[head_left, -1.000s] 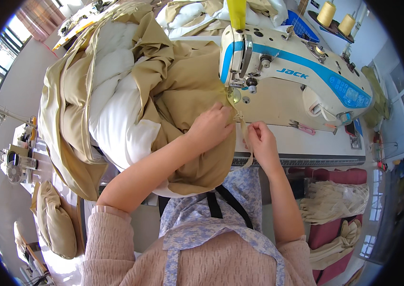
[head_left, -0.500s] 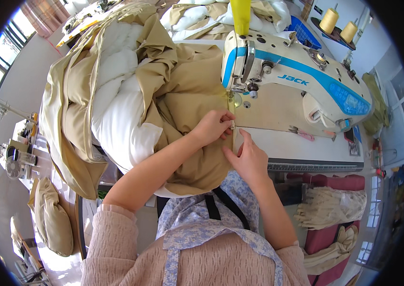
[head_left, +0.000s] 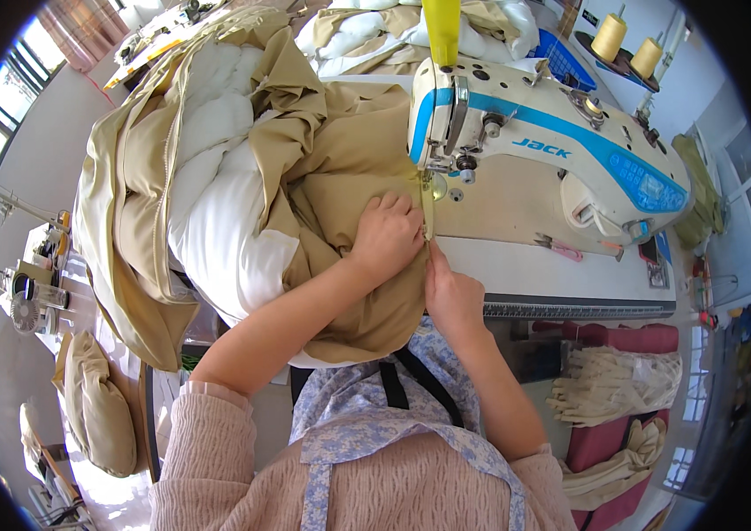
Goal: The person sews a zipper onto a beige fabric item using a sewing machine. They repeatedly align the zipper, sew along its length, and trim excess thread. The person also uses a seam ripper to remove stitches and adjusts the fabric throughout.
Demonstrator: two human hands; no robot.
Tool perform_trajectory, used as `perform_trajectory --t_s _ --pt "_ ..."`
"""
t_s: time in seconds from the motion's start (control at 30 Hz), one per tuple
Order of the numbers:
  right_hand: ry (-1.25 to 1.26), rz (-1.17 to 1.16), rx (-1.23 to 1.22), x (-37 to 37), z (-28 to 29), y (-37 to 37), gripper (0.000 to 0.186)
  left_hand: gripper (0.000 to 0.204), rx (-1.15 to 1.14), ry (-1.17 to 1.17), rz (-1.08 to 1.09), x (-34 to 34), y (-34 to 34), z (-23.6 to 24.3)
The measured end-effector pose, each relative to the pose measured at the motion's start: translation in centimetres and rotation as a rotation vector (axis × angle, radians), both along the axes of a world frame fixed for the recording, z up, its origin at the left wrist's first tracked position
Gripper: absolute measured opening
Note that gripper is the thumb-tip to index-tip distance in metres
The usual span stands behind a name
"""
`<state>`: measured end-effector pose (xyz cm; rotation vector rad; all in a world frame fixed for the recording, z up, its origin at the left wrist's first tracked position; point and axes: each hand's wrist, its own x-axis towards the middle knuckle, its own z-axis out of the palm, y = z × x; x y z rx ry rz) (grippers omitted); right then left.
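Note:
A tan padded jacket (head_left: 340, 199) with white lining lies over the sewing table and hangs over its front edge onto my lap. Its right edge carries a zipper (head_left: 429, 221), which runs up under the presser foot of a white and blue sewing machine (head_left: 535, 133). My left hand (head_left: 390, 232) lies knuckles up on the jacket, fingers curled in at the zipper just in front of the foot. Close below it, my right hand (head_left: 453, 292) pinches the same zipper edge between thumb and forefinger. The fingertips of my left hand are partly hidden.
Pink-handled thread snips (head_left: 561, 250) lie on the table right of my hands. Two cones of yellow thread (head_left: 610, 37) stand at the back right, near a blue basket (head_left: 564, 62). More tan and white padding (head_left: 419, 31) lies behind the machine. Bagged pale gloves (head_left: 614, 385) sit at lower right.
My left hand has turned knuckles up and curled over the zipper. My right hand, its thumb and forefinger apart before, has moved left and closed on the zipper edge.

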<state>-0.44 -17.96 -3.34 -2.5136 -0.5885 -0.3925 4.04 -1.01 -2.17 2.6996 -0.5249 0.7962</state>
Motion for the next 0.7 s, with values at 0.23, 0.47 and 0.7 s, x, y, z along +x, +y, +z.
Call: perform_trajectory --t_s 0.23,0.47,0.7 --pt "-0.021 0.076 -0.246 0.1 -0.4 0.0 0.047 0.009 0.078 -0.046 0.132 2.7 -0.3 -1.4" --pt "-0.078 0.088 -0.174 0.4 -1.1 -0.1 0.047 0.008 0.030 0.025 0.197 5.8 -0.1 -2.9" --pt "0.004 0.083 -0.182 0.2 -0.5 -0.4 0.045 0.011 -0.052 0.154 0.194 5.9 -0.5 -1.8"
